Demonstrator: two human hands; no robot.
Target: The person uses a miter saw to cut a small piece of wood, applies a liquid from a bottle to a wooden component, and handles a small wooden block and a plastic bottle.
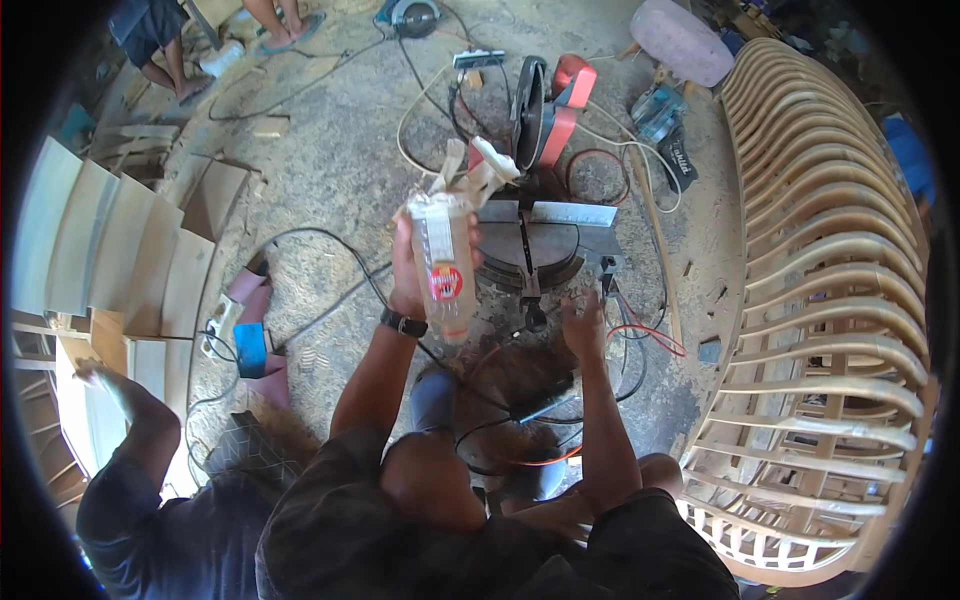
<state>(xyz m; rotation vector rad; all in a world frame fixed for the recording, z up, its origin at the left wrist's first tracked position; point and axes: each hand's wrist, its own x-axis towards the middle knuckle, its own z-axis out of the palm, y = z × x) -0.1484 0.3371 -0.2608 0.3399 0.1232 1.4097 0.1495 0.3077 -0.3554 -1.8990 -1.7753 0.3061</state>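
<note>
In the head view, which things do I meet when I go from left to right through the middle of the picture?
Curved wooden boards → left hand holding a clear plastic bottle → miter saw → right hand → curved wooden slat frame.

**Where things sit around me**

The miter saw (540, 215) stands on the floor straight ahead of me, cables (600, 330) between it and my knees. The curved wooden frame (830, 300) lies to my right, stacked boards (110, 240) to my left.

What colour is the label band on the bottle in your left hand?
Red, on a clear plastic bottle held up by the left hand; head view.
</note>
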